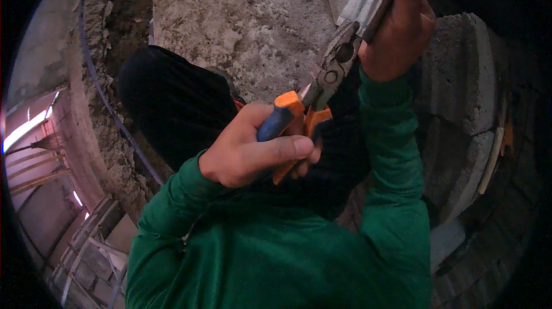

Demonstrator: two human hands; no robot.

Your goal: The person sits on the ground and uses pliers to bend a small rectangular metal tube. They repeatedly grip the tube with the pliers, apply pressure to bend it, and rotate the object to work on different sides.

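Combination pliers (330, 74) with blue and orange handles are gripped in my left hand (247, 151), its thumb and fingers wrapped about the handles. Their jaws point up and to the right and meet the lower end of a short folded piece of shiny sheet-metal profile (366, 0). Whether the jaws are clamped on the metal or only touch it, I cannot tell. My right hand (399, 30) is closed round the right side of that metal piece and holds it up. Both arms wear green sleeves, and my dark-clothed knee (172, 93) shows beneath.
Ahead lies a rough, stained concrete slab (230, 21). A bluish hose or cable (100, 76) runs along the left. Grey concrete blocks (460, 73) stand close on the right. Wooden slats (37, 179) and a frame of thin bars (86, 251) are at far left.
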